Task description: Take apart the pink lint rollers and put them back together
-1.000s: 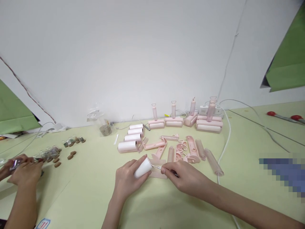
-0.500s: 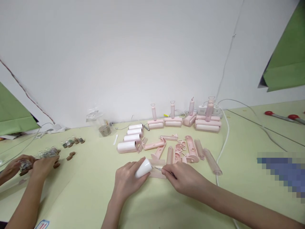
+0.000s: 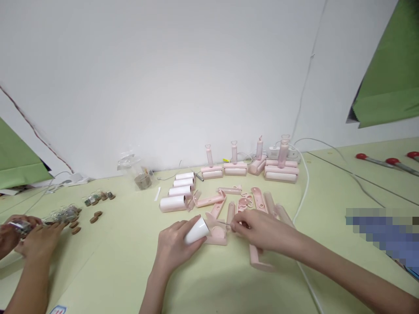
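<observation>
My left hand is closed around a white paper roll, tilted with its open end up to the right. My right hand pinches a thin metal tool, its tip pointing left near the roll's end. Below that hand a curved pink plastic piece sticks out; whether the hand also grips it is hidden. Between the hands lies a pink case part with a rounded end. Beyond them are a pink bracket, another pink bracket with holes and a clear pink tube.
White rolls line up on the left; finished-looking pink rollers stand along the wall. A white cable runs down the right side. Another person's hands handle small glass items at far left. Red-headed tools lie far right.
My right hand has drawn back slightly to the right with the metal tool, away from the roll. A pink piece now shows beneath it. The left hand has stayed put.
</observation>
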The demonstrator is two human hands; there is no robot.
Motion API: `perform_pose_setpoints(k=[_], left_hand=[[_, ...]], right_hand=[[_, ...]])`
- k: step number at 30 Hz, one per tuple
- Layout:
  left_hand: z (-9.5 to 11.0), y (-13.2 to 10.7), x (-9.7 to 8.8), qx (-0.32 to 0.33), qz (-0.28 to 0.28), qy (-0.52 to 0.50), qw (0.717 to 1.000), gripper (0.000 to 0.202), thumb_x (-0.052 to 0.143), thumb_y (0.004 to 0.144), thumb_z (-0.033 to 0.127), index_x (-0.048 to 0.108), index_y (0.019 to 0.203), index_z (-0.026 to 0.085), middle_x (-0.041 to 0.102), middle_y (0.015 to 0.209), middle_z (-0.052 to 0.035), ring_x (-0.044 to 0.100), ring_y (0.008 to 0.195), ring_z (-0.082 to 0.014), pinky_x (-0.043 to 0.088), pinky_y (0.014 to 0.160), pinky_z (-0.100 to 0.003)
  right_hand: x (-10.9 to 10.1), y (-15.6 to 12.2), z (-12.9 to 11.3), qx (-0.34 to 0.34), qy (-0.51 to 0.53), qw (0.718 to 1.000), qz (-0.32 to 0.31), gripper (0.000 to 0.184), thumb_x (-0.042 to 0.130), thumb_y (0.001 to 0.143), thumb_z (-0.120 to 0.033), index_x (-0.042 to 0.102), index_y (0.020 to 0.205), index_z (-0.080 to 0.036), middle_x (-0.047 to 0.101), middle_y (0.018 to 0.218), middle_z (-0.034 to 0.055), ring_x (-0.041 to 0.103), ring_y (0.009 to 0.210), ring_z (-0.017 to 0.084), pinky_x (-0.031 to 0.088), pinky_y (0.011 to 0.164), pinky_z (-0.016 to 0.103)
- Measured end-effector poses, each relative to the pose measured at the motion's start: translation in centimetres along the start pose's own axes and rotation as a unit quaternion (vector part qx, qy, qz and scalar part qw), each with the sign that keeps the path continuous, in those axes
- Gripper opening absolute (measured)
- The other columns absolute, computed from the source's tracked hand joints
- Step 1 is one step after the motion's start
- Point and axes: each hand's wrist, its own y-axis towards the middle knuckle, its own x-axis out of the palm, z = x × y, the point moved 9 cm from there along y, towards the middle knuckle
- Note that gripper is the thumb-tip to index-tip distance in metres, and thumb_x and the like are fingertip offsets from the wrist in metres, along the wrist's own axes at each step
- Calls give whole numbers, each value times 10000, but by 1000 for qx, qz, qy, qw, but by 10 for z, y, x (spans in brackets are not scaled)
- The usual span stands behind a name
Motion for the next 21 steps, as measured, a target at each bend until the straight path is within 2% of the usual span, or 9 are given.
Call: perform_pose_setpoints(k=[3,5,7,10,15,17,19,21], left_hand=[[-6,8,-2,-56,-3,-90,994,455,606,692,372,503,1120,260,650,965,5,612,815,-168,459,641,-227],[-4,18,-2,-74,-15,-178,981,459,603,704,367,471,1127,251,614,1048,-5,586,897,-165,463,716,-235],[6,30,-3,-56,-31,-253,965,392,599,715,355,489,1074,246,599,1055,-3,559,944,-163,448,780,-249],[18,46,-4,-36,-41,-312,948,338,621,703,334,510,1008,235,594,1015,0,542,947,-164,427,816,-268],[13,52,2,-74,-19,-344,936,365,636,691,313,498,1013,211,578,1015,-24,527,953,-180,413,835,-300],[13,50,6,-72,-18,-352,933,371,638,690,314,503,1019,210,575,1027,-28,518,979,-190,406,849,-310],[17,48,8,-53,-25,-363,930,378,646,686,305,511,1029,220,574,1047,-25,509,1006,-193,398,867,-312],[24,46,10,-27,-39,-372,927,395,653,682,286,516,1049,233,574,1068,-21,506,1020,-192,390,883,-314]], right_hand=[[-30,0,-15,-88,131,987,32,280,380,850,-376,564,735,-199,464,696,-7,434,564,97,311,498,207],[-54,-1,-21,-142,222,960,98,254,397,852,-393,541,783,-196,436,705,-16,421,599,96,335,535,207],[-71,-2,-19,-165,310,922,162,215,408,857,-381,487,797,-190,414,649,-34,419,584,91,352,544,208],[-77,-5,-13,-173,379,883,217,168,441,852,-355,446,812,-192,449,628,-40,477,599,96,402,591,225],[-80,-22,-12,-193,361,858,309,127,470,840,-331,462,839,-204,504,695,-13,531,645,114,433,573,227],[-76,-23,-16,-197,347,864,307,112,462,843,-313,473,841,-202,530,702,-7,554,660,118,445,593,231],[-64,-14,-23,-203,307,895,251,107,474,833,-293,520,840,-196,558,742,6,569,715,126,456,661,248],[-50,-1,-30,-206,233,932,185,120,520,798,-286,598,820,-199,558,866,33,557,833,146,446,744,271]])
